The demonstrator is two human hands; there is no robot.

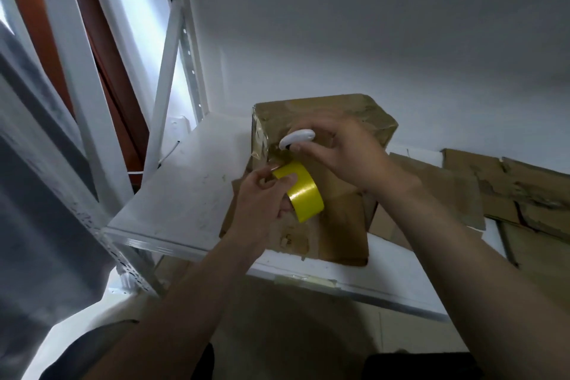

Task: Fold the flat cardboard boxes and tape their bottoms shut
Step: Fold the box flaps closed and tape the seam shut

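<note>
Cardboard box (354,114) stands on the white shelf (185,188), centre frame, with its far side close to the wall (370,25). The box's top face is glossy with brown tape. Its near face drops toward the shelf's front edge, and the lower corner sits just short of that edge.

Left of the box is a bare stretch of shelf that runs to the metal upright (166,71) at the back-left corner. Right of the box, flat cardboard sheets (462,194) overlap and lie along the wall, touching or just beside the box's right side. Grey fabric (30,194) fills the left border, well apart from the box.

Left hand (262,200) grips the yellow tape roll (303,191) in front of the box's near-left corner. The thumb presses on the outer band and the fingers curl into the core. The roll stands on edge, with its band running from upper left to lower right. Its upper end is just beside the box corner; whether a strip joins the roll to the box is too blurred to tell.

Right hand (342,154) is over the box's near top edge, thumb and fingertips pinching a small white cutter (296,136). The cutter's long axis lies roughly left-right, with the left tip dipped toward the gap between roll and box. The two hands are close together, not touching.
</note>
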